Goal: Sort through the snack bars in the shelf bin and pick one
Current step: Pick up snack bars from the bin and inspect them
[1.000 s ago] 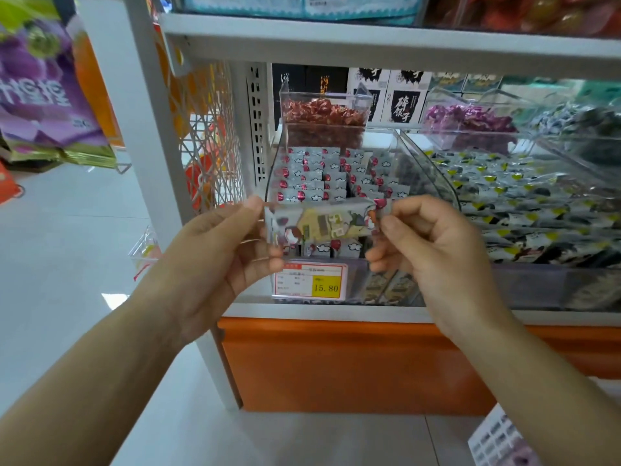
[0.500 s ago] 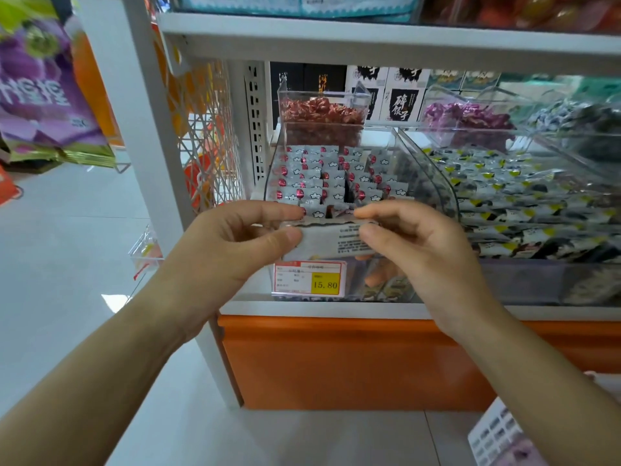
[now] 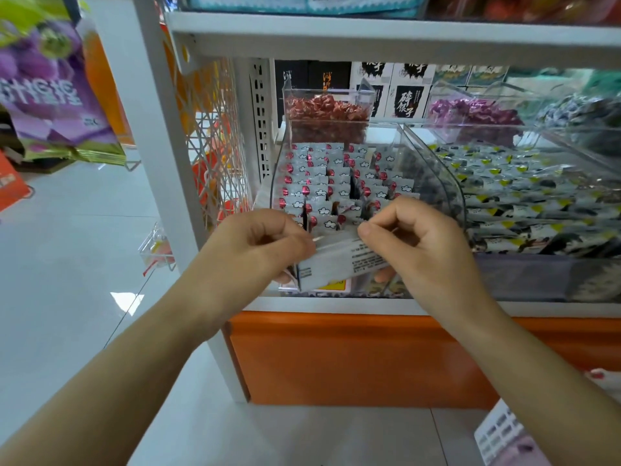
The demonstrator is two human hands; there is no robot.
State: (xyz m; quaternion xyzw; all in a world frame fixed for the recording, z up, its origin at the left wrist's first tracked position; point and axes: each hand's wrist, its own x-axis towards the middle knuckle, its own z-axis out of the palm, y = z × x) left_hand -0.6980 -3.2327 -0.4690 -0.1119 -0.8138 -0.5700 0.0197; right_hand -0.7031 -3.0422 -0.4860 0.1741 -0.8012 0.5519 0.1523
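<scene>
L hand (image 3: 255,245) & R hand (image 3: 423,243): pinch grip on ends of snack bar (image 3: 336,264), at bin (image 3: 437,176).

A: Off to the left?

B: At ten o'clock, a purple snack bag (image 3: 50,92), hanging, lettering blurred. Closer in, at eleven, a white wire rack (image 3: 215,139) against the white shelf post (image 3: 156,122).

A: And toward the back?

B: At twelve, a clear box of red-wrapped sweets (image 3: 327,94); just behind, black and white boxes (image 3: 408,95). At one, a heap of purple-wrapped sweets (image 3: 473,114). At three, a spread of black, white and yellow packets (image 3: 524,196).

A: Lower down?

B: At six, an orange base panel (image 3: 353,361); at eight, pale glossy floor (image 3: 67,264).
</scene>
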